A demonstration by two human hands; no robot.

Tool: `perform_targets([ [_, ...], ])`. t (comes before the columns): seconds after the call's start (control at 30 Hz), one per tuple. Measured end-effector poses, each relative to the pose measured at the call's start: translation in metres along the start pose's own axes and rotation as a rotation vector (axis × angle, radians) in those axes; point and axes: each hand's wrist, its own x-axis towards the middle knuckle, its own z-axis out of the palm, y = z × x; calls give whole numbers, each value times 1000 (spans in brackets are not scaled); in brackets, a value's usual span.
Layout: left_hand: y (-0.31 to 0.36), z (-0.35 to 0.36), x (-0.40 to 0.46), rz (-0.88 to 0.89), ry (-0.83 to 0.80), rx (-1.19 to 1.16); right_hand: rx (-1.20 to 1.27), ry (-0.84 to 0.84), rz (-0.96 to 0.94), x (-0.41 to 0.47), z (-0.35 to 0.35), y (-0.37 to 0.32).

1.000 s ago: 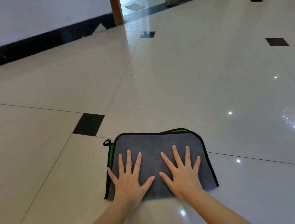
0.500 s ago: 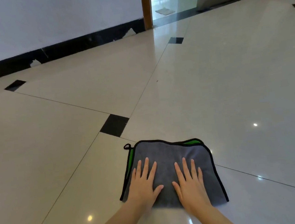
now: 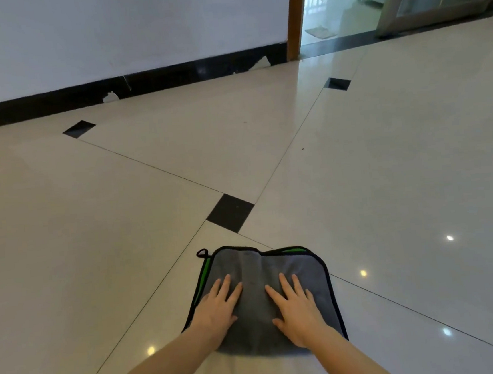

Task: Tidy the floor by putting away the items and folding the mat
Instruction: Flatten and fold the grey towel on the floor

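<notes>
Pressing flat on the folded mat [image 3: 258,299] — left hand [image 3: 217,308] on its left half, right hand [image 3: 294,309] on its right half, fingers straight and spread, neither grip closed round anything. Lying grey side up on the glossy pale floor [image 3: 125,242], black-edged, green showing at the left and far edges, hanging loop [image 3: 202,253] at the far left corner — just short of a black tile inset [image 3: 230,213].

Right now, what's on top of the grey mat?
Both hands, left hand and right hand, press flat on the folded grey mat. Anything beneath the mat is covered.
</notes>
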Motion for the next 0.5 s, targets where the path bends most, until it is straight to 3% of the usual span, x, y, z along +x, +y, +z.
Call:
perform_targets([
  [0.13,-25,-6,19,53,36,67,-63,15,0,24,-3,-11],
  [0.37,-50,17,17,131,214,-26,-117,38,-140,61,-12,-30],
  [0.5,-89,23,25,126,238,-2,-69,42,-94,74,-10,-60],
])
